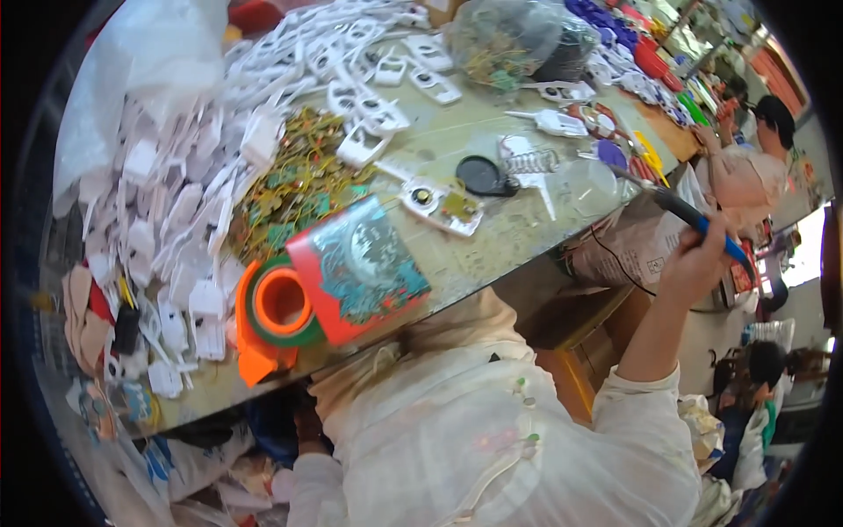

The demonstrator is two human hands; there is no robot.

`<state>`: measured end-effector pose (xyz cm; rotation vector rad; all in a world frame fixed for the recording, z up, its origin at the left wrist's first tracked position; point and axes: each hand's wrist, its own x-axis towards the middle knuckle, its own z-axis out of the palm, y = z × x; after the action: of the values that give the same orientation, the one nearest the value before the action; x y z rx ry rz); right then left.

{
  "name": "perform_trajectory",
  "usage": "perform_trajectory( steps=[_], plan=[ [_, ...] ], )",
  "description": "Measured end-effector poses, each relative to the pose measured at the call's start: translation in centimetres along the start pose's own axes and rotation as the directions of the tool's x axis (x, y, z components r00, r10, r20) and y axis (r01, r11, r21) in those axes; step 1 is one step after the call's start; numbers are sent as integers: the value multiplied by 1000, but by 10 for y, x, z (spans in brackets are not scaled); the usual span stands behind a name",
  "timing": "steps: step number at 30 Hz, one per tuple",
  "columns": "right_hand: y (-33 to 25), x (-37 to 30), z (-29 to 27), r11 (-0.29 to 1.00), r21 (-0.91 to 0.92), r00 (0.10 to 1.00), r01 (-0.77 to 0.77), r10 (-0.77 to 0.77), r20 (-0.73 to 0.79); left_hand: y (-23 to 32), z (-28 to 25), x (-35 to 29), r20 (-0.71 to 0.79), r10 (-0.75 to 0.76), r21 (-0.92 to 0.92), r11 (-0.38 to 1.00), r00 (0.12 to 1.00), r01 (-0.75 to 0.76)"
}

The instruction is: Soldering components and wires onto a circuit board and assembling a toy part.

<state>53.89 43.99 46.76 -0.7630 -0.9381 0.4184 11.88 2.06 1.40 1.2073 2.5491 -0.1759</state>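
My right hand (695, 263) is raised off the table's right edge, its fingers wrapped round the blue-and-black handle of a soldering iron (676, 206). The iron's thin tip points left, toward a small round purple piece (612, 155). Low beneath the table edge, my left hand (307, 426) is in shadow beside a dark blue container (272, 430); its fingers are hidden. Nearest my body on the table lies a white plastic housing (430, 200) with a small circuit board (459, 206) on it. A metal coil spring (531, 162) and a round black dish (479, 175) lie behind it.
White plastic housings (176, 211) pile up along the left and back. Wired green circuit boards (294, 189) are heaped beside them. A red box (358, 268) and an orange tape dispenser (263, 325) sit at the front edge. Another person (751, 167) works at far right.
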Motion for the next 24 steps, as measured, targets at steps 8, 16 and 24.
perform_trajectory(
  steps=[8, 16, 24],
  plan=[
    [63, -11, 57, 982, -186, 794, -32, 138, 593, 27, -88, 12, -72, 132, -144, 979, 989, -142],
    [102, -57, 66, 934, -117, 765, -337, 344, 545, 50, -175, 3, -147, 217, -322, 912, 965, -254],
    [55, -86, -9, 990, -104, 816, 100, -22, 578, 5, -138, 15, 48, 300, -447, 860, 953, -248]
  ],
)
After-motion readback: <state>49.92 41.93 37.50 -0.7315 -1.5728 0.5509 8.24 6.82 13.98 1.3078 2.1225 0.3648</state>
